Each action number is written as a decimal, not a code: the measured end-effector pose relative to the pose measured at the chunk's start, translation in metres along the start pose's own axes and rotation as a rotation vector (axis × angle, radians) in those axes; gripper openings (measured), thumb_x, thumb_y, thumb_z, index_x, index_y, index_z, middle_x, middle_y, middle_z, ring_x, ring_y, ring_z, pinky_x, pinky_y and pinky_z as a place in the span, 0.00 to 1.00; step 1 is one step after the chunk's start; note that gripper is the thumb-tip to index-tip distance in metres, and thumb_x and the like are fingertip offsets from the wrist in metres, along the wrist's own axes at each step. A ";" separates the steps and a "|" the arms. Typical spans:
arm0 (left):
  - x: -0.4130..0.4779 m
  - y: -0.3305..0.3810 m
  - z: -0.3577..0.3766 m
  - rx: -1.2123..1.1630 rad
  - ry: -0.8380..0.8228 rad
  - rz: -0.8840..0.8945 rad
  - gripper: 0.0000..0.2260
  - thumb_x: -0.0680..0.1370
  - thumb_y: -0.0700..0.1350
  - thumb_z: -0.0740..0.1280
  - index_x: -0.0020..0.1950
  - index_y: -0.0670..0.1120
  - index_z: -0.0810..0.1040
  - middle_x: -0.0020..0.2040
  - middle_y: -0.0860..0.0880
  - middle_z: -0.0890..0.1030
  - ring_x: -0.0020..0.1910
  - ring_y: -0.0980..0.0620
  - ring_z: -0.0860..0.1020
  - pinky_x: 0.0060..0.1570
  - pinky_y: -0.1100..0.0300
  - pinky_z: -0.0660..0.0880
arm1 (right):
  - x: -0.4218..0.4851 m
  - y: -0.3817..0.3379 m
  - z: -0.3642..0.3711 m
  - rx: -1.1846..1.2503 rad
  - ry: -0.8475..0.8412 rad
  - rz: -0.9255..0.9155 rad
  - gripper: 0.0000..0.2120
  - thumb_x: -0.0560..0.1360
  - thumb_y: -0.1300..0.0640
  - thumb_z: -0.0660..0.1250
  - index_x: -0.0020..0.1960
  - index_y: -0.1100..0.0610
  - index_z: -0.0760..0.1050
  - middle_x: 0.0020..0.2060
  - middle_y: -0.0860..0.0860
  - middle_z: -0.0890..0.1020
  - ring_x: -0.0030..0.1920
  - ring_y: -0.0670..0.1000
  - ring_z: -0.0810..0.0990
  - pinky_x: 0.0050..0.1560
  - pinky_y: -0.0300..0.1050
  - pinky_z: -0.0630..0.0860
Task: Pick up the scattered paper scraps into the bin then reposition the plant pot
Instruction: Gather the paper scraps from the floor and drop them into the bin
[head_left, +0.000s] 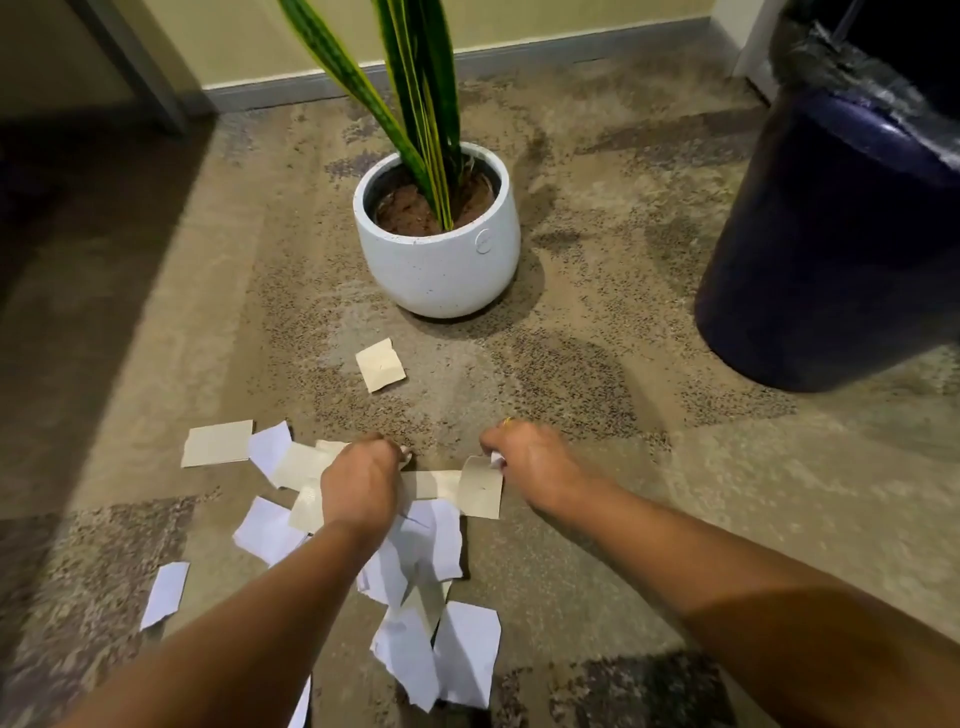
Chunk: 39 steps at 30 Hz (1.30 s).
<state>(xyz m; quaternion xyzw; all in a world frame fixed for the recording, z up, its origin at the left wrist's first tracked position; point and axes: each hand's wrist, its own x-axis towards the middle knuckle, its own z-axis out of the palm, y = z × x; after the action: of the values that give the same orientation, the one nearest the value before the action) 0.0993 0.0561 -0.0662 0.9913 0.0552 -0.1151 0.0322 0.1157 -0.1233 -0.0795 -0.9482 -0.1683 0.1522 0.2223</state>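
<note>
Forearms (234, 623) fill the bottom edge, w/ a bunch of white paper scraps (462, 660) on the carpet (597, 545) btwn them. Further up, left hand (358, 480) is down on the pile, fingers curled under. The back of the hand hides them tho, so can't tell if it's got anything gripped. Right hand (527, 460) is pinching the top edge of a beige scrap (482, 496) that lies mostly flat on the floor. One lone scrap (380, 365) sits apart, nearer the white plant pot (441, 270) w/ the snake plant (415, 93). Dark blue bin (831, 249), lined w/ a plastic bag (852, 67), stands off to the right, well apart from the pile.

Imo this is early in the gathering step: most scraps not yet picked up, pot untouched. Next move prob needs bunching a handful together, then carrying it over the bin's rim w/o dropping bits.

Labels: only a round emblem (484, 241) on the pot, too small to read. No legible writing on the paper.
</note>
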 end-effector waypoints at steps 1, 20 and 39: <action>0.001 0.003 -0.004 -0.013 0.011 0.018 0.06 0.75 0.39 0.64 0.49 0.42 0.80 0.47 0.43 0.82 0.46 0.44 0.80 0.41 0.55 0.75 | -0.003 0.004 -0.004 0.022 0.010 0.034 0.13 0.73 0.68 0.61 0.52 0.54 0.75 0.43 0.56 0.80 0.43 0.56 0.79 0.39 0.47 0.76; 0.029 0.186 -0.153 -0.845 0.410 0.255 0.13 0.73 0.39 0.68 0.56 0.40 0.81 0.53 0.41 0.83 0.51 0.46 0.80 0.56 0.55 0.75 | -0.083 0.043 -0.179 0.623 0.961 0.343 0.05 0.72 0.53 0.70 0.41 0.53 0.75 0.34 0.47 0.77 0.32 0.42 0.73 0.28 0.30 0.67; -0.004 0.347 -0.221 -1.608 -0.234 0.241 0.13 0.79 0.49 0.58 0.51 0.41 0.75 0.50 0.44 0.79 0.51 0.45 0.77 0.60 0.48 0.73 | -0.146 0.074 -0.299 1.652 1.042 0.364 0.11 0.77 0.57 0.63 0.39 0.63 0.71 0.35 0.56 0.71 0.38 0.50 0.73 0.45 0.39 0.75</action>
<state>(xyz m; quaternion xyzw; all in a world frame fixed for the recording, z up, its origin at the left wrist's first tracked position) 0.1862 -0.2714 0.1673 0.6459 0.0104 -0.1390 0.7506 0.1117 -0.3533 0.1722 -0.4553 0.2576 -0.1822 0.8325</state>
